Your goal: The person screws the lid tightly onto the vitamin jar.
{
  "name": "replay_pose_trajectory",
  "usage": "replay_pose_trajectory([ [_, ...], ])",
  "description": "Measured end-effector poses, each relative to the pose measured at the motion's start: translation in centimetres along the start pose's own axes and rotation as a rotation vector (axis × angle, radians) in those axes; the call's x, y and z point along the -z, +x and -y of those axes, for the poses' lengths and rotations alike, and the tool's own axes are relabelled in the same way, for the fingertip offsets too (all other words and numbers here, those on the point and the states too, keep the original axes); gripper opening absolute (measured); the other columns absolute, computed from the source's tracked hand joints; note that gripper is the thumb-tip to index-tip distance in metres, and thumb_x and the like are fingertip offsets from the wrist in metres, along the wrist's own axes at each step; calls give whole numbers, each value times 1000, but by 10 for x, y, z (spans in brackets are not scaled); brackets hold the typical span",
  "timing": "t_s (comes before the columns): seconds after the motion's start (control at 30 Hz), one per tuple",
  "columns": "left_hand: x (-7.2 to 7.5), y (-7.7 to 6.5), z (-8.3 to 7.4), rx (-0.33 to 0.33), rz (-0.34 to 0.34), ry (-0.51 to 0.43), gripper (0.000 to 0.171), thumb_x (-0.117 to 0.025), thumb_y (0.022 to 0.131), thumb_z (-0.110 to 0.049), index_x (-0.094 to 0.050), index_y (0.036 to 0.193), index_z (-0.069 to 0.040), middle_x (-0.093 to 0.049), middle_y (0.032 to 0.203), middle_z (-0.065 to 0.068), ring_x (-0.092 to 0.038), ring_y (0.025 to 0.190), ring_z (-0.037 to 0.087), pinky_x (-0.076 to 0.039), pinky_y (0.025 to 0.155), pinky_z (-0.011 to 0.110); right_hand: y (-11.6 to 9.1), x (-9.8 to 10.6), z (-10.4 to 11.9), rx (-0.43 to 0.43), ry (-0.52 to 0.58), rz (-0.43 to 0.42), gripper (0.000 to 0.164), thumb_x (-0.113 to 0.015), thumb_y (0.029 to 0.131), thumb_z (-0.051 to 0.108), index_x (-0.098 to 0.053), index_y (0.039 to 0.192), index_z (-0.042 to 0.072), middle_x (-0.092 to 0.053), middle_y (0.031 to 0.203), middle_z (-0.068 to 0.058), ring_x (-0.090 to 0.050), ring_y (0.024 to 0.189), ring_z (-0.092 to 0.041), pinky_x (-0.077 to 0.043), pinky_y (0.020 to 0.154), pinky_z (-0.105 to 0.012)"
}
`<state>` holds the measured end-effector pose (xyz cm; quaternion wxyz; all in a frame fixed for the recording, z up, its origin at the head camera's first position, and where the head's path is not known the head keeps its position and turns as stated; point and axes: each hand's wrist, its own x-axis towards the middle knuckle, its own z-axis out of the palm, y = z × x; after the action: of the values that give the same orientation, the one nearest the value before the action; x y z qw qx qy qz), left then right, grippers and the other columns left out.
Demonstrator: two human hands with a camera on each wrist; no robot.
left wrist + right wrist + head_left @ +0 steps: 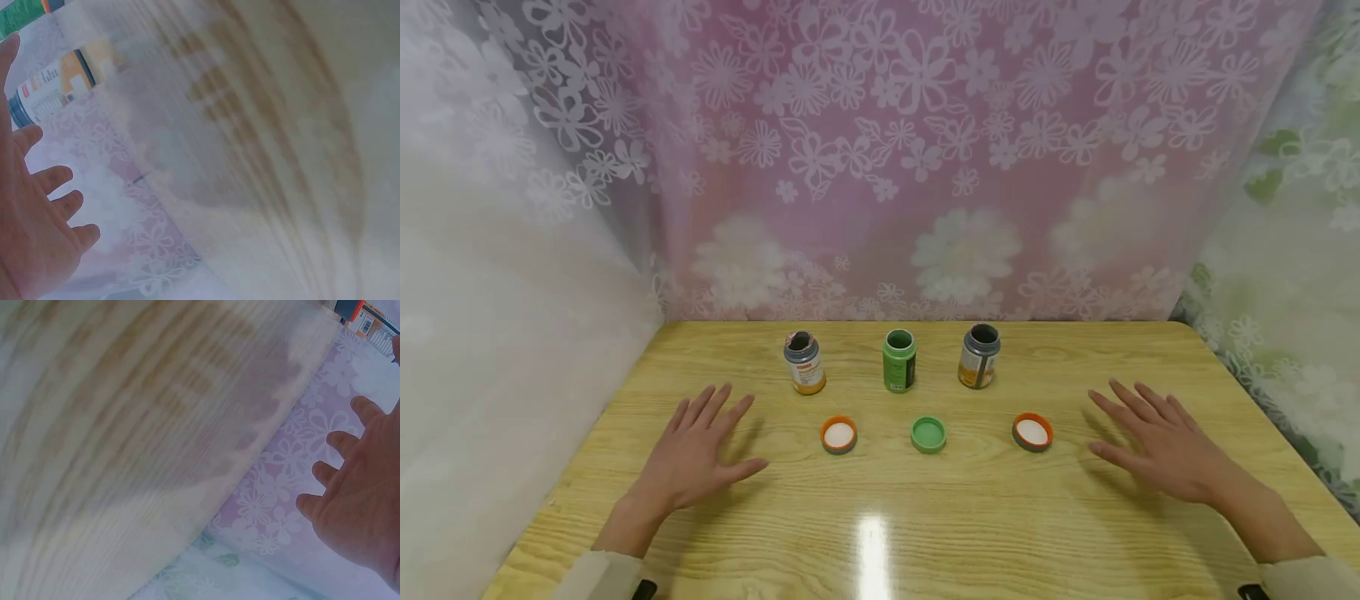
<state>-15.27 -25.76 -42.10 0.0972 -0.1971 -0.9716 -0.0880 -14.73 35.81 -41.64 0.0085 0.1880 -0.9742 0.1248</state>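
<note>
Three uncapped jars stand upright on a table (790,517), where a topple looks the likeliest mishap; a low, sweeping hand could catch the green jar (898,361), the left jar (806,364) to its left, or the right jar (979,357) to its right; whether any holds contents cannot be told. Three lids lie hollow side up nearer the person; the green lid (928,435) sits in front of the green jar and slightly right, the left lid (839,435) in front and left, the right lid (1032,432) in front and farther right; the outer two look alike, so a hasty pick could swap them, while the left jar's ragged rim might keep a lid from seating squarely. Well out to the green jar's left, the left hand (688,458) is palm down, fingers straight and apart, thumb angled inward; well out to its right, the right hand (1172,454) mirrors the pose, fingers likewise spread; both hold nothing, their fingertips clear of jars and lids; whether either palm touches the table cannot be told.
</note>
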Motion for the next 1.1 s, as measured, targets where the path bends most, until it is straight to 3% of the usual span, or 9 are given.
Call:
replay_pose_trajectory([
  [0.17,4,4,-6,-22,-17,15,90,-55,79,-74,-38,148,-20,-25,153,15,-20,139,38,-14,109,57,5,1,4,22,-7,-3,72,-55,95,47,-20,154,24,-12,157,-15,-8,140,-45,6,106,-63],
  [0.5,17,20,-22,-41,-145,80,88,-56,78,-74,-41,146,-21,-33,150,15,-24,138,36,-20,108,54,13,0,9,47,-25,-2,73,-55,94,48,-21,154,22,-13,157,-16,-9,140,-44,3,108,-60],
  [0.83,28,44,-41,-103,-152,86,89,-54,79,-74,-37,149,-22,-31,151,14,-22,139,35,-19,110,52,20,-1,17,66,-13,7,71,-55,95,48,-24,153,22,-17,156,-17,-15,138,-46,-6,108,-60],
  [1.1,33,71,-66,-173,-143,69,89,-53,79,-75,-35,149,-23,-28,153,8,-21,140,33,-19,111,50,25,-2,22,60,5,17,72,-56,94,49,-25,153,23,-17,156,-15,-18,136,-47,-18,103,-63],
])
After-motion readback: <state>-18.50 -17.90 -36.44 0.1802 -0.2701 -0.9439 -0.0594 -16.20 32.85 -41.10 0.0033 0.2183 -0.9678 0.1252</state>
